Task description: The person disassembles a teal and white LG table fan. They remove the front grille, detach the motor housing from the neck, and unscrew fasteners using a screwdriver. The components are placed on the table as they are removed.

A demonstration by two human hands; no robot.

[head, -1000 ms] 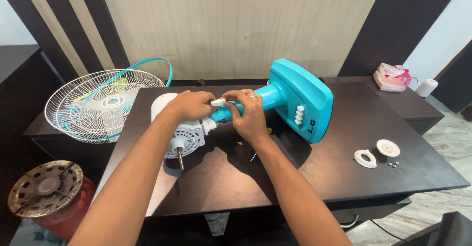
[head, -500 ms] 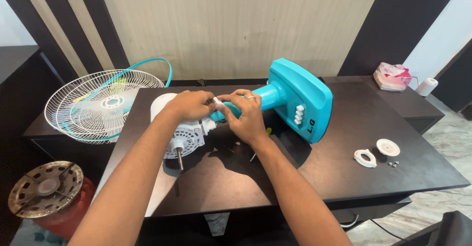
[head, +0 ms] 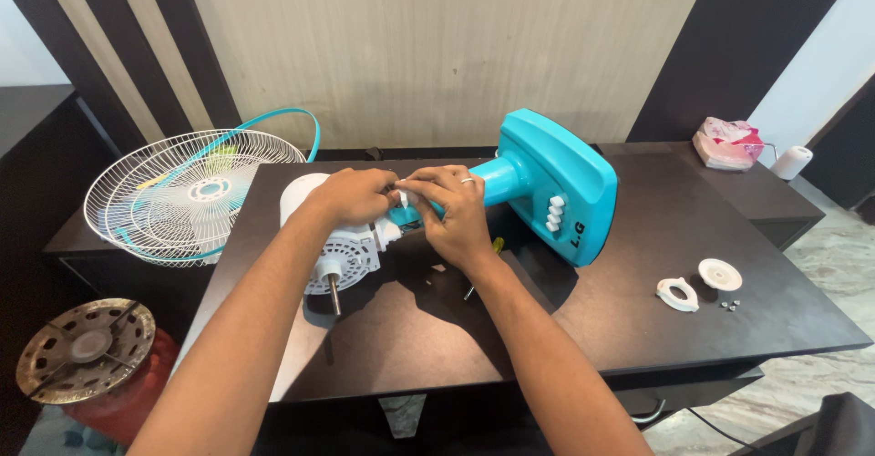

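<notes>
Item, frame centre: I am watching the left hand [head: 351,196] and right hand [head: 456,215] closing grips on the teal fan neck [head: 488,181], perhaps pinching a small white part, on the surface [head: 638,319].

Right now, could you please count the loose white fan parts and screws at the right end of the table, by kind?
White ring: 1
White round cap: 1
Small screws: about 3, too small to be sure
Total: about 5
</notes>
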